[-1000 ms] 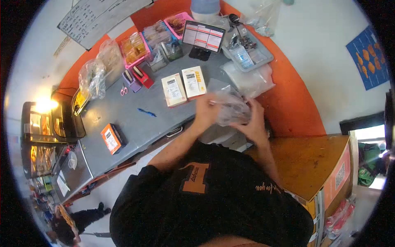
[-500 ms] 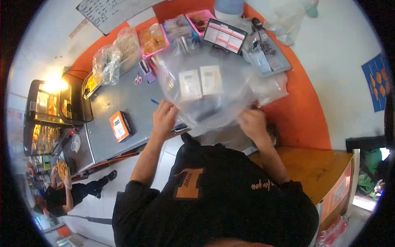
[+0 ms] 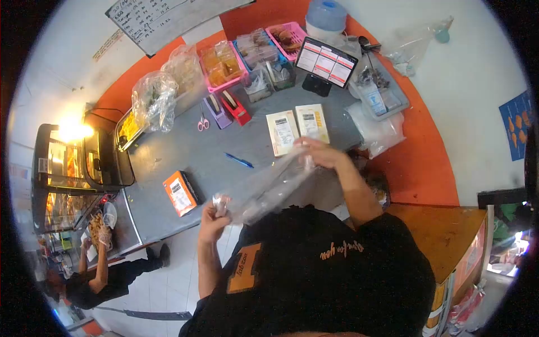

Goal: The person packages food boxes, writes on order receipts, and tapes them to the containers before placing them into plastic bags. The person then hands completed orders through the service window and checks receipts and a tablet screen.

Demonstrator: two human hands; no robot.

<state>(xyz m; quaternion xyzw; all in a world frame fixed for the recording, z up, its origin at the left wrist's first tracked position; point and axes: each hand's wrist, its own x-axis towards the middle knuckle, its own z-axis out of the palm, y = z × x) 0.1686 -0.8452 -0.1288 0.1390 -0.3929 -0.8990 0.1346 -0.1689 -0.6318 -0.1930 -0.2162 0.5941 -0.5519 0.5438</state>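
A clear plastic bag [image 3: 269, 188] is stretched between my two hands, above the front edge of the grey table [image 3: 168, 146]. My left hand [image 3: 213, 222] grips its lower left end with curled fingers. My right hand [image 3: 317, 153] is closed on the upper right end, somewhat blurred, just in front of two white labelled boxes, one [image 3: 282, 132] on the left and one [image 3: 312, 123] on the right. A blue pen [image 3: 239, 160] lies beyond the bag. Nearer my left hand stands an orange box [image 3: 181, 193] with a white label.
Tape dispensers, purple [image 3: 218, 112] and red [image 3: 235, 108], sit beside pink scissors [image 3: 202, 122]. Behind are a tablet [image 3: 325, 63], pink baskets [image 3: 224, 84] and a grey tray [image 3: 393, 101]. A heated display case [image 3: 67, 174] and another person [image 3: 106, 281] are at the left.
The bag was bunched, then spread wide over the boxes, and is now pulled long and narrow. My left hand has moved down toward my body; my right hand has moved up and left.
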